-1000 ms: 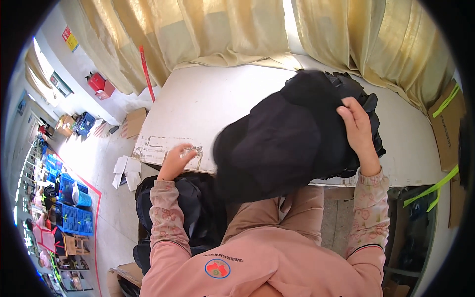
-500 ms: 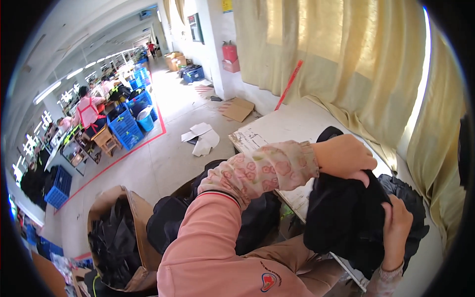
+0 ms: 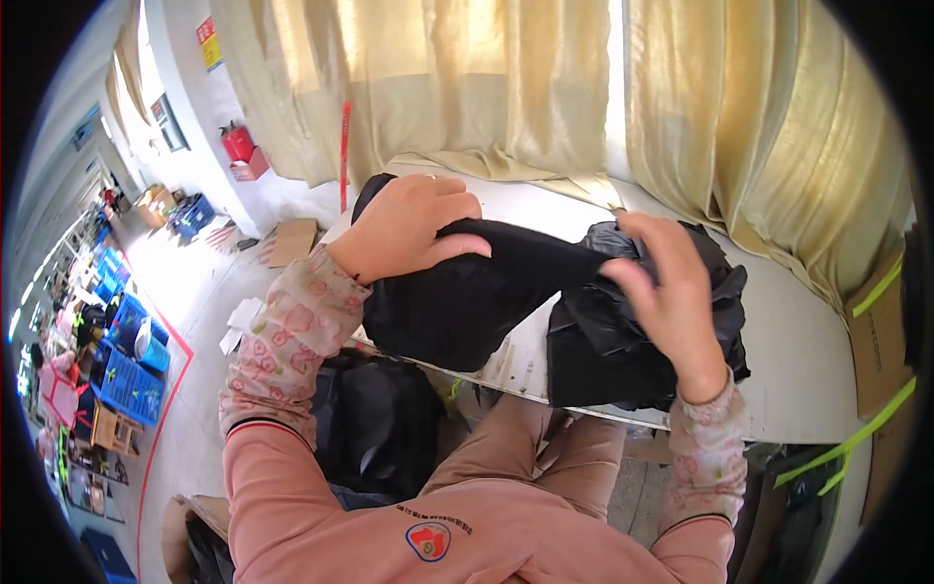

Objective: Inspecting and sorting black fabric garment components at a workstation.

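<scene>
A black cloth piece (image 3: 443, 307) is stretched between my hands above the white tabletop. My left hand (image 3: 413, 226) grips its upper left part, thumb on top and fingers curled at the far edge. At the right, my right hand (image 3: 673, 302) pinches the cloth's pointed end between thumb and fingers. Beneath and beside my right hand lies a heap of black, partly shiny material (image 3: 642, 336); whether it is cloth or plastic I cannot tell. The cloth's near edge droops over the table's front edge.
The white table (image 3: 788, 331) runs up to beige curtains (image 3: 438, 88). Black bundled material (image 3: 375, 423) sits below its front edge at left. Cardboard boxes with yellow-green straps (image 3: 871, 331) stand at far right. Blue crates (image 3: 131, 384) and a red fire extinguisher (image 3: 235, 143) are farther left.
My view has swung to the right. My hands, close together on the bunched black cloth before, are now well apart, with the cloth drawn out between them.
</scene>
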The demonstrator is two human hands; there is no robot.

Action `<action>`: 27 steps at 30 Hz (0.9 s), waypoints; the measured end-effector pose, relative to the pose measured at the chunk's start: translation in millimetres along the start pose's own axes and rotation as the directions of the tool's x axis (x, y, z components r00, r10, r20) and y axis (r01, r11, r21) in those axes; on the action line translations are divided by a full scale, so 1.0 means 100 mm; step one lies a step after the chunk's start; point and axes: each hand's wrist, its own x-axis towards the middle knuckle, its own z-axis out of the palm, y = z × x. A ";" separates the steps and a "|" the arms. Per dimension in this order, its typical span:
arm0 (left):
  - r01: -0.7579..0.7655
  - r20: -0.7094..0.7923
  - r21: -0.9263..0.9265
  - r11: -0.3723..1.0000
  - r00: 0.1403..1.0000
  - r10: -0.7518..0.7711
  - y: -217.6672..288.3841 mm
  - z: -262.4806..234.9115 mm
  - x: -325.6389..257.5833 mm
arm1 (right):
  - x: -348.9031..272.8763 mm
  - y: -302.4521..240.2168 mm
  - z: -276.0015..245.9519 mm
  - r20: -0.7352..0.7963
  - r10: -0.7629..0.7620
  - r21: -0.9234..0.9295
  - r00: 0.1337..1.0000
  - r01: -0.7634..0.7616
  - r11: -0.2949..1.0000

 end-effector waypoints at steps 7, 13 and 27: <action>0.011 -0.239 0.049 0.999 0.971 0.001 -0.43 0.17 0.00 | 0.12 -0.18 0.68 0.559 0.110 0.116 0.822 -0.209 0.971; 0.635 -0.298 -0.456 0.623 0.550 -0.780 -1.35 1.37 -1.58 | 0.33 0.03 1.07 0.446 0.138 0.520 0.884 -0.382 0.764; -0.290 0.594 -0.589 -0.754 0.477 -0.648 -0.31 2.54 -2.77 | 0.29 0.10 1.26 0.226 0.350 0.928 0.909 -0.310 0.205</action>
